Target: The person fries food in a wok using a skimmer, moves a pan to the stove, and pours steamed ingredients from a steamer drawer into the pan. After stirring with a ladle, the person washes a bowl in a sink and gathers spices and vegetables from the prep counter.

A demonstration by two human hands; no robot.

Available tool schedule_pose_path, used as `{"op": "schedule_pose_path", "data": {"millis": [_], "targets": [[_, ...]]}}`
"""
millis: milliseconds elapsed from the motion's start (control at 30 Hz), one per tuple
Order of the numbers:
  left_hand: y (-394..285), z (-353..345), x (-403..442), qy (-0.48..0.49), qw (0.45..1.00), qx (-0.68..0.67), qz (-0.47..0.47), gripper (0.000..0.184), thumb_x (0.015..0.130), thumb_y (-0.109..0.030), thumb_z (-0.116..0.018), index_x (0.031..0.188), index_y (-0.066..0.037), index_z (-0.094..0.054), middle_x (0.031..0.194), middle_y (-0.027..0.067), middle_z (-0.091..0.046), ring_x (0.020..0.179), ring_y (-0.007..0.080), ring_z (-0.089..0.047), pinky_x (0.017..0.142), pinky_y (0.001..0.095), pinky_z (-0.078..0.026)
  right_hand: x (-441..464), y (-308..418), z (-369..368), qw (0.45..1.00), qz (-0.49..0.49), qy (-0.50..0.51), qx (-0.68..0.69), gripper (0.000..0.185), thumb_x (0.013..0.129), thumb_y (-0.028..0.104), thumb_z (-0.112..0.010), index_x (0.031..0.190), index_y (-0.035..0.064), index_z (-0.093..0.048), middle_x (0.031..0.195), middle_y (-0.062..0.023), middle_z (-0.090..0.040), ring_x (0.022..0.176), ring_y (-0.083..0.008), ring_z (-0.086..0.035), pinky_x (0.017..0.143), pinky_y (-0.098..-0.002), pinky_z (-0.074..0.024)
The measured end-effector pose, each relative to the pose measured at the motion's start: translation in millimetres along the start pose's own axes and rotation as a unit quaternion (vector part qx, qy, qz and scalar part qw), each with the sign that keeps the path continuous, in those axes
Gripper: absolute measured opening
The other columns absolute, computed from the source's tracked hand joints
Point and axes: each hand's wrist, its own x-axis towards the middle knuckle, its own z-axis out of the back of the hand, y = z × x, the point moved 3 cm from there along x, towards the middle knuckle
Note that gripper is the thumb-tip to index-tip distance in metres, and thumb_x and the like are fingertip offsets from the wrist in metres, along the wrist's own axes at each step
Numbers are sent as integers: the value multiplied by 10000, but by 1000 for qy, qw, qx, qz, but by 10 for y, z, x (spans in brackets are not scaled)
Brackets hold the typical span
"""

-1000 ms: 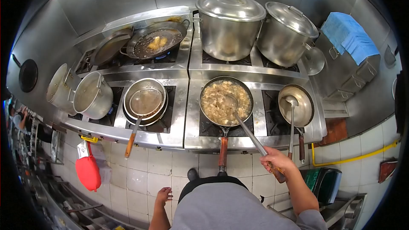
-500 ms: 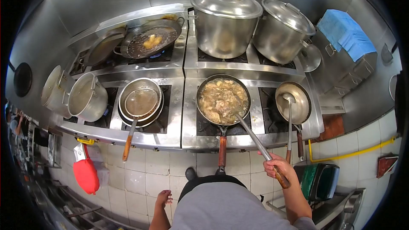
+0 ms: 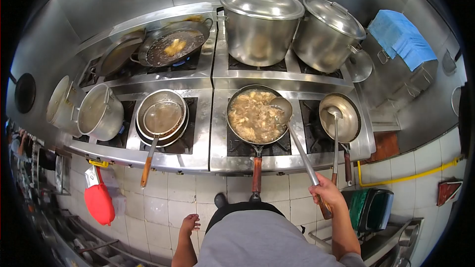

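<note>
My right hand is closed round the wooden handle end of a long metal ladle. The ladle's bowl rests at the right inner side of a frying pan full of chunky food in liquid. This pan sits on the front middle burner, its wooden handle pointing toward me. My left hand hangs beside my body over the floor, fingers partly curled and apart, holding nothing. A smaller pan with another ladle in it stands to the right.
Two big lidded pots stand at the back. A wok with yellow food in oil is back left, over a blue flame. Front left are a strainer on a pot and two deep pots. Blue cloths lie at right.
The ladle bowl has moved from within the food to the pan's right side, and its bowl shows again. My right hand has shifted slightly. The view has tilted a little.
</note>
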Motion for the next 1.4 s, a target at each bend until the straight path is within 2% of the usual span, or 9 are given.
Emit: {"op": "schedule_pose_path", "data": {"millis": [200,400,567,667,733,800,900,1067,1400], "targets": [[164,103,11,-3,1000,-13,13,355,879,-320,-610,1139,-86,-551,946,63,-607,688,204,-629,515,332,-538,-17,69,28,961,76,-141,-227,694,818,6,-602,1437,134,-315,671,-11,-517,490,-92,-490,472,-241,-432],[202,138,28,6,1000,7,11,427,871,-355,-619,1181,-78,-523,1021,105,-614,758,247,-639,581,371,-545,178,407,-354,944,71,-108,-303,643,828,85,-629,1415,148,-372,683,-51,-552,612,-142,-559,572,-287,-459],[95,133,-25,0,999,-32,-14,372,871,-322,-620,1140,-78,-540,951,68,-604,694,206,-632,507,327,-542,630,261,-542,907,81,-72,-406,620,852,140,-611,1418,140,-358,752,-79,-573,685,-155,-612,590,-300,-477],[105,141,-57,-13,999,-37,-13,374,872,-325,-619,1139,-75,-540,956,70,-606,704,208,-635,512,327,-541,701,250,-659,956,8,-2,-293,607,875,186,-591,1424,150,-332,737,-69,-557,646,-157,-603,574,-307,-489],[176,153,-75,-11,999,-50,-11,369,874,-324,-617,1138,-76,-541,958,71,-607,706,213,-635,514,332,-541,692,208,-661,995,-31,77,-49,545,895,175,-561,1393,114,-347,686,-25,-485,542,-125,-512,483,-278,-439],[314,176,-38,-7,998,-60,-8,365,876,-322,-616,1136,-77,-543,959,71,-608,709,217,-635,516,337,-541,660,171,-624,966,-48,166,191,480,912,157,-526,1359,80,-368,656,7,-421,453,-98,-407,399,-248,-364],[464,196,-6,-17,998,-57,19,357,880,-321,-615,1136,-83,-545,962,71,-609,708,226,-633,522,351,-541,580,68,-586,918,-58,233,317,481,917,150,-504,1371,83,-359,664,3,-427,454,-100,-414,399,-250,-365],[568,221,-50,-25,998,-47,34,351,884,-324,-612,1135,-88,-548,958,71,-609,702,228,-629,529,366,-543,341,-10,-555,928,-29,207,309,524,911,112,-491,1403,82,-312,663,-9,-408,438,-95,-415,372,-249,-374],[259,219,63,7,1000,-22,6,382,894,-334,-582,1179,-88,-519,1033,98,-607,770,259,-639,585,384,-544,239,58,-333,985,51,95,136,553,858,79,-542,1373,71,-342,631,-11,-441,444,-109,-474,391,-251,-413]]}}
